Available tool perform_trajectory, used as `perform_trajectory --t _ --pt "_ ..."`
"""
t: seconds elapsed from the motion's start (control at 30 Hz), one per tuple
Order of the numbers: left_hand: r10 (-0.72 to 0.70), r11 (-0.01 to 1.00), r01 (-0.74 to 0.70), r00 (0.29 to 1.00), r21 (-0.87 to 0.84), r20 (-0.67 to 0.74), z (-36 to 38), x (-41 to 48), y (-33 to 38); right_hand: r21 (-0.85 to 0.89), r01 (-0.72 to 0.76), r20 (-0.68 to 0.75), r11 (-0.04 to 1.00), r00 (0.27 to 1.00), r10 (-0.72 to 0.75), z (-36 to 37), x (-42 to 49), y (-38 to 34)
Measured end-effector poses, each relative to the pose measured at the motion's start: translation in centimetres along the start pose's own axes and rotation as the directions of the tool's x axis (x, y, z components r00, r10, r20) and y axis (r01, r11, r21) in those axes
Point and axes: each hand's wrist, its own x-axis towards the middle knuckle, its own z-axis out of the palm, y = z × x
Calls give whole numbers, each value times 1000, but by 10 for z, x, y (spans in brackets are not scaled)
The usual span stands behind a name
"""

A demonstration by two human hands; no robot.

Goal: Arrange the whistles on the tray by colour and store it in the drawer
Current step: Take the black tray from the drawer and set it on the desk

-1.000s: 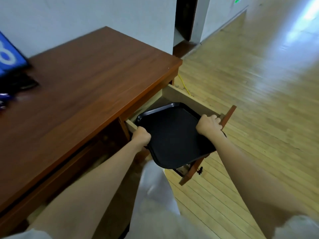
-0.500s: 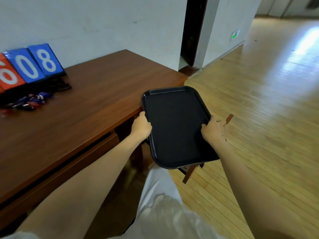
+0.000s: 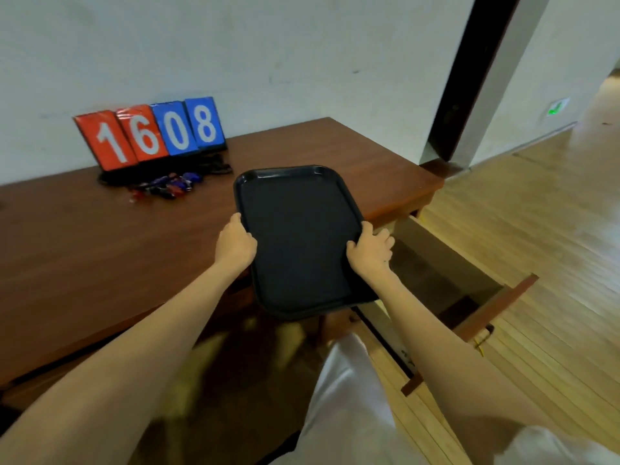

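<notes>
I hold an empty black tray (image 3: 298, 236) by its two long edges, my left hand (image 3: 235, 245) on the left rim and my right hand (image 3: 370, 251) on the right rim. The tray hovers over the front right part of the brown desk (image 3: 100, 250), its near end jutting past the desk edge. A pile of red and blue whistles (image 3: 167, 187) with black cords lies on the desk at the back, left of the tray. The open drawer (image 3: 446, 276) sticks out to the right, below the tray's level.
A flip scoreboard (image 3: 151, 134) reading 1608 stands against the wall behind the whistles. The drawer front (image 3: 476, 330) juts into the wooden floor space on the right. A dark doorway (image 3: 463, 78) lies beyond the desk's far right corner.
Both hands lifted the tray up out of the drawer and carried it left and forward over the desk. The view has swung left, bringing the scoreboard and whistles into sight.
</notes>
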Motion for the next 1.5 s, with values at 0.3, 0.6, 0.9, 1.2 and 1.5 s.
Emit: perform_trajectory --t 0.3,0.6,0.9,1.2,1.5 --pt "-293 956 281 928 -85 -228 -61 1 -91 86 367 219 926 900 -377 77 26 -105" --pt "-445 895 427 853 -128 -272 -75 -6 -126 35 576 364 817 754 -547 128 52 -168" --pt "-441 820 454 889 348 -120 -92 1 -122 -112 737 498 667 622 -604 146 84 -202" --pt "-88 752 57 996 657 14 -98 43 -111 -252 743 442 621 659 -609 154 56 -221" --pt "-345 743 243 937 623 46 -91 55 -141 -199 653 552 731 691 -467 140 44 -162"
